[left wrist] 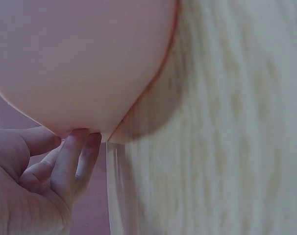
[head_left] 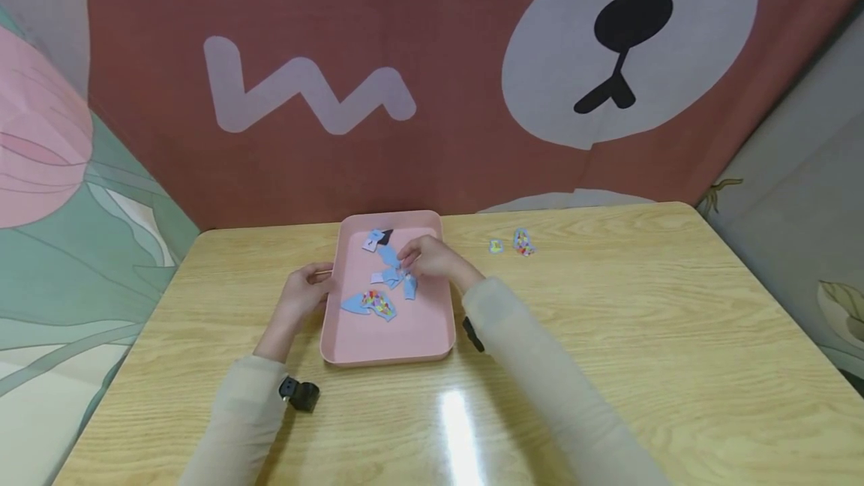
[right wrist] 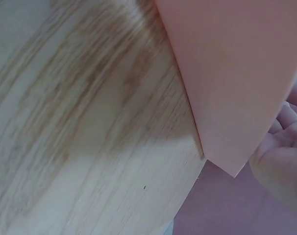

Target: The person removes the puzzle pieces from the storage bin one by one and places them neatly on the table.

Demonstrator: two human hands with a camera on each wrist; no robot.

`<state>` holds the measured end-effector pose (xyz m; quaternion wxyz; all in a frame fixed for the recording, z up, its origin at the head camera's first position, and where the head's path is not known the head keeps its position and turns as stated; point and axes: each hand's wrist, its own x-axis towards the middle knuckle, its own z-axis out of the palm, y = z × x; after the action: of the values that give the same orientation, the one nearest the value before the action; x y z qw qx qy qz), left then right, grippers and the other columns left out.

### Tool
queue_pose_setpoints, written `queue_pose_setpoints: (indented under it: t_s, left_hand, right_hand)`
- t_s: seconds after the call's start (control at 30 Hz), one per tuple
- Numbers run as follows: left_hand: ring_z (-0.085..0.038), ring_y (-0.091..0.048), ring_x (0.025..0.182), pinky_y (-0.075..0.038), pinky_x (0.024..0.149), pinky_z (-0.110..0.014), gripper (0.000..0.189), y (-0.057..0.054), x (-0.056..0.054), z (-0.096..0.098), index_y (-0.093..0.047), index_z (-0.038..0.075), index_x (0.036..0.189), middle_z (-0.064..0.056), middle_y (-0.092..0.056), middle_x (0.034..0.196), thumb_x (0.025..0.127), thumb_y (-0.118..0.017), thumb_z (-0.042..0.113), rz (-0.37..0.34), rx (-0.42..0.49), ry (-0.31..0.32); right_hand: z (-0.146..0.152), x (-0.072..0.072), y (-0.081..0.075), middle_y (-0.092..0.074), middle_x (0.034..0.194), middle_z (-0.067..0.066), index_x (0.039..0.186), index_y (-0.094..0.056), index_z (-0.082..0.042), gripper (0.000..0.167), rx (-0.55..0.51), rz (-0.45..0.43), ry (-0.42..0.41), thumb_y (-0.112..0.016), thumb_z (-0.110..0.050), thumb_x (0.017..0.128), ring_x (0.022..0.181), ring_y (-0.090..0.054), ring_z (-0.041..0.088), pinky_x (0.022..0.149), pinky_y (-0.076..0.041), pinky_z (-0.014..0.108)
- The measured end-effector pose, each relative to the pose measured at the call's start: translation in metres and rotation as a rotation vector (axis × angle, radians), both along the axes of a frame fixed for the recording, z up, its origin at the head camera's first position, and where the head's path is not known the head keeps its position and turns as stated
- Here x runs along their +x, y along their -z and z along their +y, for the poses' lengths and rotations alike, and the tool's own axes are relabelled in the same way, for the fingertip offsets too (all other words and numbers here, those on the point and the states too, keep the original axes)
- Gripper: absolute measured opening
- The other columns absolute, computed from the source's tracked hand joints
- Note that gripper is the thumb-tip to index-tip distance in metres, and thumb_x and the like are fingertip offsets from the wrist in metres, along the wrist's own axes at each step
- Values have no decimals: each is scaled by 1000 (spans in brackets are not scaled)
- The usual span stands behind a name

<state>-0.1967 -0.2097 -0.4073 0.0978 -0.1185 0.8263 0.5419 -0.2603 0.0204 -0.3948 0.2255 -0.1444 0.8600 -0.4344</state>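
My left hand (head_left: pixel 307 292) is at the left side of a pink tray (head_left: pixel 385 340), its fingertips touching the outer wall near the rim. In the left wrist view, the fingers (left wrist: pixel 67 164) lie against that wall. Over the tray, my right hand (head_left: pixel 432 257) reaches in with bent fingers, close above several flat blue cut-out pieces (head_left: pixel 388 255); I cannot tell whether it pinches one. Nearer the front are a pointed blue piece (head_left: pixel 354 304) and a piece covered in colourful dots (head_left: pixel 379 304). The tray wall hides most of the fingers in the right wrist view.
Two blue-edged pieces lie on the wooden table (head_left: pixel 641 321) right of the tray, a small one (head_left: pixel 496 247) and a larger dotted one (head_left: pixel 523 241). At the tray's far end, a black piece (head_left: pixel 385 237) lies beside pale ones. A patterned cloth (head_left: pixel 459 163) hangs behind the table.
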Motion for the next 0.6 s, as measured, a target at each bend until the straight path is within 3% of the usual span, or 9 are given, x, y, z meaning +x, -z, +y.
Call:
queue_pose_setpoints:
  t_s: [0.37,0.6]
  left_hand:
    - [-38,-55,120,-57,87,-35,44,0,0,0,-41,-6,139,-31,-48,138,98,-46,7,5,7,-2]
    - [-31,-59,114,-59,82,-32,44,-1,2,0,-42,-6,139,-31,-48,137,97,-48,7,9,13,-1]
  right_hand:
    - [-3,0,2,-66,105,16,112,-65,3,34,53,15,46,-57,12,80,92,-59,19,75,-51,19]
    - [-3,2,0,-64,101,14,115,-64,2,38,109,28,42,-60,12,79,85,-53,16,70,-47,18]
